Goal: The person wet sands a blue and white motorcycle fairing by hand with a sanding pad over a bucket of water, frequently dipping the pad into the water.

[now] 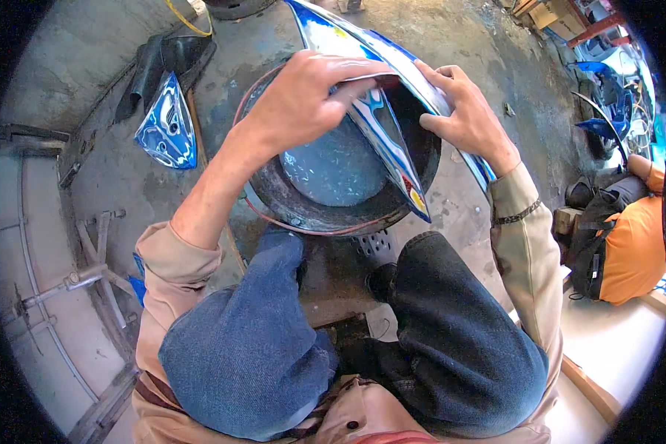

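Observation:
A glossy blue-and-white plastic fairing panel (392,152), with yellow and red markings, is held aslant over a round black tub (288,211) of cloudy water. Its pointed lower end lies over the tub's near right rim. My left hand (303,96) reaches across the panel's middle, fingers bent over an edge and thumb beneath; its fingertips are partly hidden. On the panel's right-hand strip, my right hand (462,111) grips the edge between thumb and fingers.
Another blue-and-white panel (172,126) lies on the floor at left, beside black rubber sheeting (155,63). Metal tubing (81,277) stands along the left. At far right a person in an orange top (633,255) sits near more blue parts (614,115). My knees flank the tub's near side.

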Motion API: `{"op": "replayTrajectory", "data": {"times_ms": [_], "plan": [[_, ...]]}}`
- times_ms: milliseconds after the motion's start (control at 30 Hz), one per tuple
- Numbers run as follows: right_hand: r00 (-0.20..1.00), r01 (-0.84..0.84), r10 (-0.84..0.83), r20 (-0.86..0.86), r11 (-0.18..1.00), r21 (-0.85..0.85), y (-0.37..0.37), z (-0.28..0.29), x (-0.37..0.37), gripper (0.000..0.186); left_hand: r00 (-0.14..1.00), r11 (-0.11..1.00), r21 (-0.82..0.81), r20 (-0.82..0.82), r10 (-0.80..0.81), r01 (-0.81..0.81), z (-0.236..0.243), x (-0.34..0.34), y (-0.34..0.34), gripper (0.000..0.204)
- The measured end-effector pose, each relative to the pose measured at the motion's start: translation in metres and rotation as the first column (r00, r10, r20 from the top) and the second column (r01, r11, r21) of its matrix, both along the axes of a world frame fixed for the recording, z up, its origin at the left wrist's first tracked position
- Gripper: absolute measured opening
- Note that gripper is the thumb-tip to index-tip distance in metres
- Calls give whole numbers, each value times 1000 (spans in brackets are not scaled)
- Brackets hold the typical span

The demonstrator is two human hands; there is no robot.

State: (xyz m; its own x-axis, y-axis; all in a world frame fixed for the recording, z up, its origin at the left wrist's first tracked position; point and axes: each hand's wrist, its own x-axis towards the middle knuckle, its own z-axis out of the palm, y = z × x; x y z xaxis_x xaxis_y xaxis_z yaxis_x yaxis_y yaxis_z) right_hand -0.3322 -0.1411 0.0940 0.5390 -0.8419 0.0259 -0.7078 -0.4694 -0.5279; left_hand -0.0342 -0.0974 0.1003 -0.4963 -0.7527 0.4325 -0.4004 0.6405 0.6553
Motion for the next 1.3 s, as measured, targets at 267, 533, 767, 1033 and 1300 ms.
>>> {"op": "replayTrajectory", "data": {"times_ms": [267, 533, 767, 1033, 1300], "plan": [[995, -72, 71, 71, 997, 7, 2, -15, 11, 80, 931, 894, -263, -56, 362, -363, -33, 35, 28, 37], [987, -134, 140, 85, 988, -77, 4, -28, 36, 76, 855, 774, -427, 3, 518, -467, -56, 58, 46, 57], [986, -150, 155, 60, 986, -71, 8, -41, 42, 70, 849, 788, -408, 54, 525, -461, -72, 60, 55, 59], [979, -192, 196, 58, 979, -71, 5, -47, 34, 65, 910, 920, -236, 203, 362, -313, -99, 3, 86, 67], [988, -146, 147, 52, 989, -25, 6, -45, 31, 69, 980, 975, -150, 139, -141, 161, -89, -30, 101, 55]]}}
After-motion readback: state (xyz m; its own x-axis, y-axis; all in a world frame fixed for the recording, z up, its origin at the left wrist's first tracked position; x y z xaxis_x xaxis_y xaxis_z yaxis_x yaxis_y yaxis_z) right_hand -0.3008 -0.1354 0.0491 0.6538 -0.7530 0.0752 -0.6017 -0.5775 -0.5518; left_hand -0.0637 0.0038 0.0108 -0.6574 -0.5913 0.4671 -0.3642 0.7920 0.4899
